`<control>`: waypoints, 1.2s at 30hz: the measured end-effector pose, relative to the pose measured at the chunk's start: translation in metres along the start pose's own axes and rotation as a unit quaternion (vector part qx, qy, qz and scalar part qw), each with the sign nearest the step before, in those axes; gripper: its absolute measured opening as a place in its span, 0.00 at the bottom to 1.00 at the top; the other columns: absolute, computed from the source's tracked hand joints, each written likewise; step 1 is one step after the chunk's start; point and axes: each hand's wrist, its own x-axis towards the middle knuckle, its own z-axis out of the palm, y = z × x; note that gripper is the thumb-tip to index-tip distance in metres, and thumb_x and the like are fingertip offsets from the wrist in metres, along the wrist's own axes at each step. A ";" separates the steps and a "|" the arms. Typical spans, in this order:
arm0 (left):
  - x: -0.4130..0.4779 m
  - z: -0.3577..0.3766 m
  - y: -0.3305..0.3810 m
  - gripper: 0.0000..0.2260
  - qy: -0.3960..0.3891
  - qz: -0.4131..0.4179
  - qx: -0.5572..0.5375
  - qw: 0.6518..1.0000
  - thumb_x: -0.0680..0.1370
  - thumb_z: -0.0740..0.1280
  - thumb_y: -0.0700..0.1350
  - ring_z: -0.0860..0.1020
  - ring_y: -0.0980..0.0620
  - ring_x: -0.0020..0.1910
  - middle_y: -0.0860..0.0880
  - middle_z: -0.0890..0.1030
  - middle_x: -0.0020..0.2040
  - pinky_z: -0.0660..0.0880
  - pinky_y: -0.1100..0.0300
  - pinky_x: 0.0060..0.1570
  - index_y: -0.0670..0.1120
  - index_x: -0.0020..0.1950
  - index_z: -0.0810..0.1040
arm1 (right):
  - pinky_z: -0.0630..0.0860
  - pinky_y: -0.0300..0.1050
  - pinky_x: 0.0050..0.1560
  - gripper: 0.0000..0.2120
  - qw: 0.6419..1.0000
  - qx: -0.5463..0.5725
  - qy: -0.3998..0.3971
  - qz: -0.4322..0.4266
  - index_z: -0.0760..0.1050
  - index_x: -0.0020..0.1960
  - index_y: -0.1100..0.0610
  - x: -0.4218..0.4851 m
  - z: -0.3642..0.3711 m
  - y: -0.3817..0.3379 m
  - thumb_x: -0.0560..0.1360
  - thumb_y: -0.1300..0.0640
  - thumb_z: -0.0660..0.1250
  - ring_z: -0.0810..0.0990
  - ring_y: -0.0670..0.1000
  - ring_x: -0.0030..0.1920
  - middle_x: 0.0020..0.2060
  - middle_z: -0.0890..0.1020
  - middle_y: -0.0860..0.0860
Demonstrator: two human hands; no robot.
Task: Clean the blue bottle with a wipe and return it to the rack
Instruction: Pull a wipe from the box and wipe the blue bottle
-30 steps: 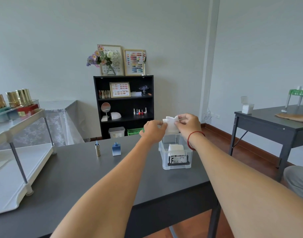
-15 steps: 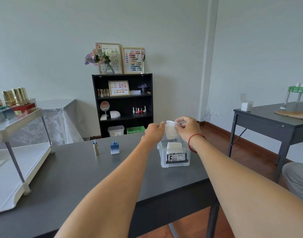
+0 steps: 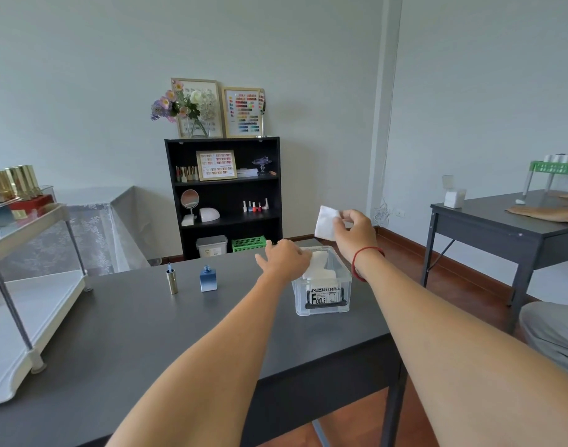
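White and square, a single wipe (image 3: 327, 222) now hangs clear in the air, pinched at its edge by the fingers of the right hand (image 3: 353, 232), which has lifted up and away from the clear plastic box (image 3: 323, 285). Half a second ago both hands were pressed together over the box, working at one sheet between them; they have since parted. The left hand (image 3: 285, 259) has dropped to the box's near-left rim with its fingers loosely spread and grasping nothing, resting at or just over the remaining stack of wipes (image 3: 319, 269), whether touching it I cannot tell. That separation suggests the fetching step is finished: one sheet is free and the rest sit in the box. The blue bottle (image 3: 208, 279) stands upright and untouched on the dark tabletop (image 3: 121, 324), to the left of the box and just right of a small gold tube (image 3: 172, 281) with a thin stem poking from its top. The rack (image 3: 34, 285) stands at the tabletop's left end, well apart from the bottle, its lower shelf bare where it shows. Likely next, the free left hand goes across for the bottle while the right brings the wipe over; cleaning has not yet begun.
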 end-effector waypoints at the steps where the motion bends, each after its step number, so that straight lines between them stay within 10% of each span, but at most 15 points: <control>1: -0.001 -0.002 0.002 0.12 0.002 0.013 0.009 1.000 0.78 0.60 0.50 0.50 0.44 0.77 0.44 0.71 0.70 0.46 0.41 0.74 0.46 0.46 0.80 | 0.66 0.57 0.67 0.12 1.000 -0.002 -0.011 0.000 0.75 0.58 0.55 -0.001 -0.001 0.000 0.78 0.54 0.58 0.76 0.55 0.60 0.60 0.78 0.52; 3: 0.000 -0.004 0.005 0.10 0.027 0.049 -0.032 0.998 0.79 0.58 0.47 0.51 0.45 0.77 0.46 0.67 0.72 0.49 0.42 0.74 0.50 0.53 0.79 | 0.66 0.57 0.67 0.11 1.000 -0.012 -0.027 -0.003 0.76 0.57 0.54 -0.004 0.000 -0.001 0.77 0.54 0.59 0.76 0.54 0.60 0.60 0.78 0.51; 7: -0.011 -0.024 0.010 0.13 0.063 0.102 -0.220 0.968 0.80 0.55 0.44 0.71 0.53 0.50 0.58 0.67 0.38 0.68 0.60 0.46 0.51 0.35 0.67 | 0.67 0.57 0.67 0.09 0.998 -0.024 -0.054 -0.016 0.76 0.55 0.52 -0.010 0.008 -0.007 0.77 0.53 0.61 0.76 0.54 0.59 0.59 0.79 0.51; 10: -0.010 -0.036 -0.003 0.13 0.068 0.112 -0.239 0.962 0.79 0.59 0.51 0.73 0.44 0.59 0.51 0.76 0.44 0.72 0.49 0.58 0.44 0.46 0.78 | 0.70 0.56 0.65 0.08 0.997 -0.020 -0.073 -0.028 0.76 0.54 0.51 -0.016 0.020 -0.019 0.78 0.53 0.62 0.77 0.54 0.58 0.59 0.79 0.51; 13: -0.013 -0.040 -0.011 0.12 0.083 0.124 -0.236 0.960 0.80 0.60 0.49 0.71 0.47 0.48 0.45 0.76 0.45 0.74 0.48 0.51 0.42 0.52 0.79 | 0.72 0.52 0.62 0.09 0.996 -0.026 -0.084 -0.032 0.75 0.57 0.52 -0.024 0.025 -0.031 0.78 0.54 0.60 0.77 0.54 0.57 0.60 0.79 0.51; 22: -0.032 -0.095 -0.100 0.09 0.135 0.061 -0.226 0.963 0.80 0.59 0.49 0.62 0.28 0.68 0.55 0.72 0.32 0.61 0.33 0.67 0.49 0.45 0.76 | 0.70 0.45 0.54 0.19 0.969 -0.002 -0.245 -0.030 0.71 0.66 0.58 -0.071 0.095 -0.075 0.79 0.50 0.60 0.75 0.53 0.53 0.60 0.78 0.55; 30: -0.039 -0.103 -0.124 0.11 0.168 0.005 -0.159 0.973 0.81 0.59 0.49 0.51 0.45 0.77 0.43 0.76 0.65 0.56 0.49 0.73 0.47 0.56 0.79 | 0.67 0.50 0.67 0.17 0.977 0.049 -0.202 -0.053 0.77 0.61 0.61 -0.082 0.115 -0.071 0.74 0.56 0.69 0.73 0.55 0.66 0.66 0.75 0.55; 36: -0.043 -0.094 -0.134 0.12 0.164 0.001 -0.167 0.972 0.81 0.59 0.47 0.56 0.47 0.76 0.46 0.71 0.68 0.60 0.49 0.71 0.47 0.62 0.75 | 0.68 0.50 0.67 0.16 0.978 0.076 -0.193 -0.024 0.77 0.59 0.62 -0.076 0.130 -0.054 0.73 0.59 0.71 0.73 0.56 0.67 0.67 0.75 0.55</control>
